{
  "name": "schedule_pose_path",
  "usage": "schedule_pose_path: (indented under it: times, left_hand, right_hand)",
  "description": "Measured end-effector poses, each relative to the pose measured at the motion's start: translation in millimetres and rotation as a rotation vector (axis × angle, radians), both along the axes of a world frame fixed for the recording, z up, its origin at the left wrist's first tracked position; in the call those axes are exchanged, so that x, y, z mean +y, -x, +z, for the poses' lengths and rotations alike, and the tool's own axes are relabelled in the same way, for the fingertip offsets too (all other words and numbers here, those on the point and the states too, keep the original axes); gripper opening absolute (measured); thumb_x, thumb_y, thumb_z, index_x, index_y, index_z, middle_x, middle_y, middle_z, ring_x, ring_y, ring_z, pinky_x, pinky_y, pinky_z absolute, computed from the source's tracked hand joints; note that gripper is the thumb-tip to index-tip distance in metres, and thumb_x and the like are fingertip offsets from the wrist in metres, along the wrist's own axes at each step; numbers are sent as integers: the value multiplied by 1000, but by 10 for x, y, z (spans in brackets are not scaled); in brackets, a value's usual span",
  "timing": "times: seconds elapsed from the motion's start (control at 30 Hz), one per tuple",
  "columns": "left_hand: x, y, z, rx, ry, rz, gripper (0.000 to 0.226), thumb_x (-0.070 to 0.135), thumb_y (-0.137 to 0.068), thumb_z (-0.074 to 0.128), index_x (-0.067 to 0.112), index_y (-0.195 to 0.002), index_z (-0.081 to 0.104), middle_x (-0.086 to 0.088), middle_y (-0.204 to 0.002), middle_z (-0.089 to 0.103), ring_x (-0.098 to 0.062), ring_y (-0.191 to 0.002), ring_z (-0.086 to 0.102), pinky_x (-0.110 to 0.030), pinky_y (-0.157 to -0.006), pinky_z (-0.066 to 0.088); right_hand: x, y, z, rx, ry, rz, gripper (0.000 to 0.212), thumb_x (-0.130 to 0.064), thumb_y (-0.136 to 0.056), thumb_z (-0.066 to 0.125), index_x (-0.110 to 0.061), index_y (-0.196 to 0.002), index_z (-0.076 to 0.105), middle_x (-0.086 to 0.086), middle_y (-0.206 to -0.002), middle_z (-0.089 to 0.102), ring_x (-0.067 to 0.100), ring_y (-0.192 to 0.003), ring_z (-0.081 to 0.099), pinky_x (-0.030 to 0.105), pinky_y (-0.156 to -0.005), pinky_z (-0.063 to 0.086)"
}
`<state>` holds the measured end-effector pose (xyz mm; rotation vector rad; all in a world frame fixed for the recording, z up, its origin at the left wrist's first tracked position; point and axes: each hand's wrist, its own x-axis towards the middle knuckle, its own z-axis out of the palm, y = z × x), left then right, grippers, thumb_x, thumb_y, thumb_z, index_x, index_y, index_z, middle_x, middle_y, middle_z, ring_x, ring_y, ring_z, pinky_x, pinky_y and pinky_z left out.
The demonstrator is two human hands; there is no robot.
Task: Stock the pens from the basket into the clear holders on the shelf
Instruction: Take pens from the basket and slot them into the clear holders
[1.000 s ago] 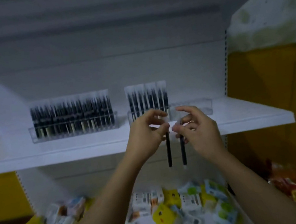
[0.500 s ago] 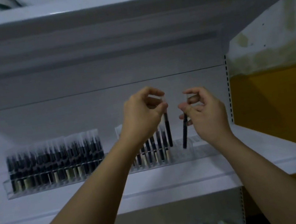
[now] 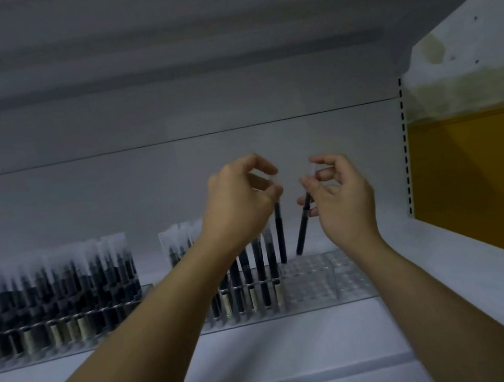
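Note:
My left hand (image 3: 239, 205) pinches the clear top of a dark pen (image 3: 280, 235) that hangs upright, its tip at the empty holes of the right clear holder (image 3: 319, 279). My right hand (image 3: 341, 197) pinches a second dark pen (image 3: 303, 229), tilted, with its tip just above the same holder. Several pens stand in that holder's left part, partly hidden by my left forearm. The left clear holder (image 3: 71, 345) is full of pens. The basket is out of view.
Both holders stand on a white shelf (image 3: 285, 359), with the underside of another shelf overhead. A perforated upright (image 3: 405, 148) and a yellow and white wall (image 3: 482, 163) close off the right side.
The view has risen from the lower shelf to the holder shelf. Both hands lifted their pens from below the shelf edge to above the right holder, then lowered them towards its holes.

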<state>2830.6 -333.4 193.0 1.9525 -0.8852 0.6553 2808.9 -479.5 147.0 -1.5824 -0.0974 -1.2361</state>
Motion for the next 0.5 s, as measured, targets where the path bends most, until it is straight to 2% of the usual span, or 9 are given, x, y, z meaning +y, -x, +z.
schedule_pose_path:
  times: [0.1,0.17,0.23,0.27,0.4,0.5]
  left_hand:
    - [-17,-62,-37,21,-75,29,14,22,-86,70,25,-97,61,11,-80,68,0,-70,65,-5,-50,46]
    - [-31,-74,-59,-18,-170,84,16,24,-86,71,22,-99,62,10,-89,68,-4,-82,65,-13,-64,52]
    - [-34,-75,-70,-65,-265,166,21,26,-85,71,22,-103,62,8,-105,65,-11,-98,61,-27,-82,52]
    - [-33,-78,-71,-63,-290,198,20,26,-84,71,23,-102,62,7,-107,63,-13,-100,59,-31,-86,51]
    - [-39,-74,-77,-36,-413,291,16,20,-81,69,29,-86,56,7,-89,64,-18,-86,62,-38,-82,53]
    - [-58,-35,-57,-35,-447,290,17,18,-82,66,29,-85,54,3,-91,66,-21,-87,62,-41,-85,51]
  right_hand:
    - [3,-70,-71,33,27,20,20,-17,-90,65,-28,-105,57,-7,-85,60,18,-67,70,30,-60,57]
    - [12,-68,-123,106,112,29,20,-19,-90,66,-29,-106,59,-6,-87,62,16,-71,70,34,-64,58]
    - [12,-30,-183,238,317,-4,23,-23,-91,63,-33,-112,60,-9,-90,63,9,-78,66,34,-72,58]
    - [12,-2,-214,302,423,-16,27,-23,-93,60,-35,-118,58,-11,-92,63,6,-81,63,33,-76,57]
    - [28,135,-291,490,636,-10,57,-14,-98,49,-52,-137,30,-9,-100,58,13,-87,61,37,-80,55]
    - [26,210,-301,542,678,-7,68,-14,-98,48,-54,-143,17,-9,-95,59,12,-82,61,37,-79,55]
